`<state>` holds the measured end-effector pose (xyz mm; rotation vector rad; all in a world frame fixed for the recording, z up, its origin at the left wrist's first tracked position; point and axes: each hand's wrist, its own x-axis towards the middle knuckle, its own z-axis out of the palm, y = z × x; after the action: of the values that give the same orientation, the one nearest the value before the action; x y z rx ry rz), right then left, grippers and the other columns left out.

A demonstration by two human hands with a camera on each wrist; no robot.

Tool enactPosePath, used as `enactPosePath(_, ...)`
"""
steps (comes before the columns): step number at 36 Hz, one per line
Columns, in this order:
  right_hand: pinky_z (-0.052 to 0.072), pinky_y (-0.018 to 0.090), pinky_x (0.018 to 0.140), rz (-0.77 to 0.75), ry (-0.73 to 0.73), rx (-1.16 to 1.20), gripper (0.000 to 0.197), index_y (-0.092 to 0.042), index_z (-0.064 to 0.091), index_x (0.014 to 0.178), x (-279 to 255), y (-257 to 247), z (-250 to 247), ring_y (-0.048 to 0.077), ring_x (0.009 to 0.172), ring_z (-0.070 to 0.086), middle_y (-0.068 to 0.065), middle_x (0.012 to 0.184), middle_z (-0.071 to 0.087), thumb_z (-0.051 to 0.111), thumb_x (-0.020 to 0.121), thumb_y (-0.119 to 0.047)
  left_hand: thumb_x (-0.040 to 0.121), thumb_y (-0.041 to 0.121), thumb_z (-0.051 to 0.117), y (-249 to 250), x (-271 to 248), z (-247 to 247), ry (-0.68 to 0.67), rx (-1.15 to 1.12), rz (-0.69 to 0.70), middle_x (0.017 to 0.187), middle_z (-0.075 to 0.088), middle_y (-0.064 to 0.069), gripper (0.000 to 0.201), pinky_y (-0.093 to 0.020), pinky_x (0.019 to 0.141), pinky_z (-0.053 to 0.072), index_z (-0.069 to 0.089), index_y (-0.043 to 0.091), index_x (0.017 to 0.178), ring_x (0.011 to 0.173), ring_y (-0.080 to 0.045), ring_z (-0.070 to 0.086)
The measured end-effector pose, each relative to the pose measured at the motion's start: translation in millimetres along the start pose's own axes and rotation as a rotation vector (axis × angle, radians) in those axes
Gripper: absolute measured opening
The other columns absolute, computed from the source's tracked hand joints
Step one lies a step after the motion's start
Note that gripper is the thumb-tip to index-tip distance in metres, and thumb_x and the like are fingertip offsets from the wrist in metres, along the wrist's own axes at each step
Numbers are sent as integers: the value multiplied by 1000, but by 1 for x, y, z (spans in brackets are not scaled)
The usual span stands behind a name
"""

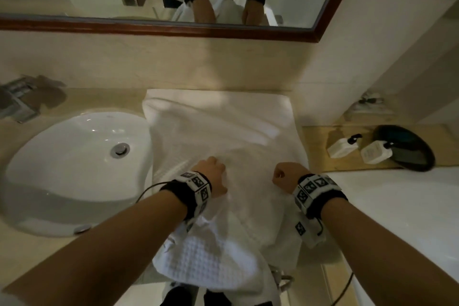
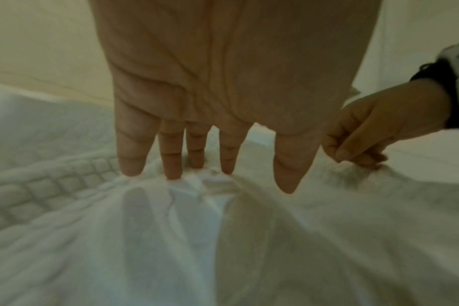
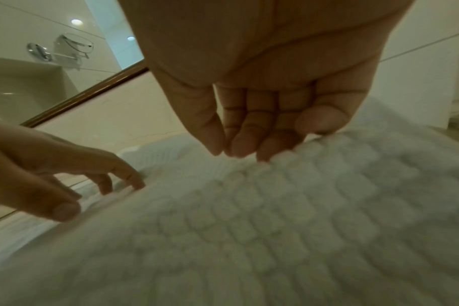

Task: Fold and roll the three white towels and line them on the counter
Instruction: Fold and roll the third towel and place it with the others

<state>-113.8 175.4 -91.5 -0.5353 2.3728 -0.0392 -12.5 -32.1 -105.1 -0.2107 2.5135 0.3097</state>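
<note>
A white waffle-weave towel (image 1: 218, 126) lies spread on the beige counter (image 1: 139, 99), right of the sink; its near end (image 1: 211, 256) hangs over the front edge. My left hand (image 1: 211, 171) rests on the towel's middle, fingers straight, fingertips (image 2: 173, 174) pressing into a bunched fold of the towel (image 2: 144, 248). About a hand's width to its right, my right hand (image 1: 285, 176) is curled. In the right wrist view its thumb and fingers (image 3: 233, 152) pinch a raised ridge of the towel (image 3: 275, 227). Whether more towels lie underneath is hidden.
A white oval sink (image 1: 74, 164) with a chrome faucet (image 1: 17, 104) borders the towel on the left. Two white pump bottles (image 1: 342, 146) and a dark round tray (image 1: 407, 149) sit on a lower ledge at right. A wood-framed mirror (image 1: 173, 30) hangs behind.
</note>
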Motion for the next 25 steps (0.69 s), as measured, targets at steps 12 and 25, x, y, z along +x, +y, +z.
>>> enactPosePath(12, 46, 27, 70, 185, -65, 130, 56, -15, 56, 58, -33, 13, 22, 20, 56, 55, 2, 59, 58, 42, 92, -57, 89, 52, 52, 0, -4, 32, -15, -78, -79, 160, -13, -6, 85, -44, 119, 16, 3, 26, 153, 147, -30, -2)
enactPosePath(25, 38, 33, 102, 223, -205, 114, 77, -18, 40, 142, -49, 12, 41, 26, 130, 44, 7, 140, 47, 62, 80, -59, 78, 40, 70, 62, -64, 39, -52, 132, 385, 132, 47, 6, 66, -47, 97, 37, 37, 41, 136, 123, -26, 37)
